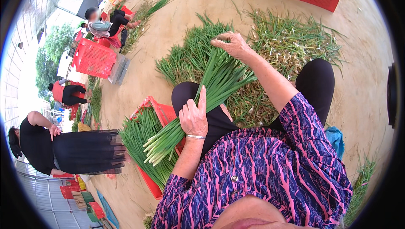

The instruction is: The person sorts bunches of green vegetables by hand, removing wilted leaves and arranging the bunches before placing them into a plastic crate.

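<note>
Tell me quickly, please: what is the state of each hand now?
Left hand: closed around the bunch of green onions, near the white ends.
Right hand: closed, pinching the leaf tips of the same bunch.

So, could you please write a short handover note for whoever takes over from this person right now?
Left hand: gripping the bundle of green onions near its pale root ends, over the knee.
Right hand: pinching the bundle's leaf tips, stretched away from the body.
Done: trimmed stalks already stacked in the red crate at left.
Left: loose pile of green onions ahead on the ground; scraps heap lies beside it.
</note>
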Tool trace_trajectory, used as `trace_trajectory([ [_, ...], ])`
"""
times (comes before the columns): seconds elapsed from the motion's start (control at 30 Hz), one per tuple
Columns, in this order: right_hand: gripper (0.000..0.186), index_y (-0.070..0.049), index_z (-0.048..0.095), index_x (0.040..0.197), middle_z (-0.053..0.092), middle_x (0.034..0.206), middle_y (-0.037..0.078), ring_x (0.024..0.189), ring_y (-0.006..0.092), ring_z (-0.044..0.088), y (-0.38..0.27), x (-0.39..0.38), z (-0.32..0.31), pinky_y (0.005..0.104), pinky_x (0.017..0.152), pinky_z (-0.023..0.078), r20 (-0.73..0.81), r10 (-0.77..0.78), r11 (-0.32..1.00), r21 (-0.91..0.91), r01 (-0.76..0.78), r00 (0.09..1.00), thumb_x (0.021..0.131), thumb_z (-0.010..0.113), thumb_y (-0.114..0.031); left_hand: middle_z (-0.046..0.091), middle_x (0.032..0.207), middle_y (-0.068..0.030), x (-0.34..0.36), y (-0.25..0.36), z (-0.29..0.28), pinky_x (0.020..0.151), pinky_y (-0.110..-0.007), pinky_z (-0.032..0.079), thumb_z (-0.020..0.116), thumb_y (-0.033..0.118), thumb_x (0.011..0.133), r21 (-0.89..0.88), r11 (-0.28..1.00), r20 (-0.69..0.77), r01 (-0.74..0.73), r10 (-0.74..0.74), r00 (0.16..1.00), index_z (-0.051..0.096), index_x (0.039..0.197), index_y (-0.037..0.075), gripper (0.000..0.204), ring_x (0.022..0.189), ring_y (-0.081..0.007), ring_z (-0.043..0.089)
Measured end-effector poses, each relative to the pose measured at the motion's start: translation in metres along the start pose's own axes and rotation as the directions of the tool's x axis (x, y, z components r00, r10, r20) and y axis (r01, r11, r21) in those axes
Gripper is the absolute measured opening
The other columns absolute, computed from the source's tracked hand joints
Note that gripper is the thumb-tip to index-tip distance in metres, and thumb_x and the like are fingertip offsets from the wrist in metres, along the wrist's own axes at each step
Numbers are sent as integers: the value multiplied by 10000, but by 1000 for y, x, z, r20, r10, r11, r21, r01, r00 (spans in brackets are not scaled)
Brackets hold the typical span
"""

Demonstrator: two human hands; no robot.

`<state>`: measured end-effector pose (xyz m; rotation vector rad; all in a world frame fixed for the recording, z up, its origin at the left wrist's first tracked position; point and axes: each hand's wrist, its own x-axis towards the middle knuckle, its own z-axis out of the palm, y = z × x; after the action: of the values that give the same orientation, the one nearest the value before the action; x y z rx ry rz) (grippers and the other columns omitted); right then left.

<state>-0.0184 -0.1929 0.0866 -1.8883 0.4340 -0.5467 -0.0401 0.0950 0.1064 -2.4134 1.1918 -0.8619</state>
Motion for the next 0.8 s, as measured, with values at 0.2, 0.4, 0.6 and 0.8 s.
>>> trace_trajectory([
  [0.2,266,-27,742,938,699,930,126,924,184,626,0,2,7,326,837,474,-106,-48,977,200,69,993,803,765,-255,405,756,-45,-1,0,-1,602,-345,452,553,50,808,-16,1000,-7,0,0,1000,415,1477,263,716,640,-210,496],
  [0.4,333,-100,663,1019,705,904,39,847,162,605,26,20,-39,351,726,415,-155,587,333,941,-62,795,849,742,-375,381,743,-31,0,0,3,579,-321,426,549,35,811,-24,1000,-45,8,-9,999,417,1476,276,719,622,-186,468],
  [0.6,320,-43,663,1132,693,995,20,957,114,594,56,-6,-59,303,808,446,-351,223,804,594,32,909,911,674,-275,428,785,-54,-6,-3,0,612,-367,457,573,28,779,-84,994,0,63,-64,998,412,1479,255,753,669,-238,518],
  [0.8,343,-39,699,1113,698,1041,79,992,145,594,46,-30,-42,297,925,440,-66,68,952,304,-45,996,937,577,-307,454,813,-75,-11,-4,0,601,-394,454,575,5,763,-141,989,-39,51,-57,998,429,1470,228,756,678,-267,536],
])
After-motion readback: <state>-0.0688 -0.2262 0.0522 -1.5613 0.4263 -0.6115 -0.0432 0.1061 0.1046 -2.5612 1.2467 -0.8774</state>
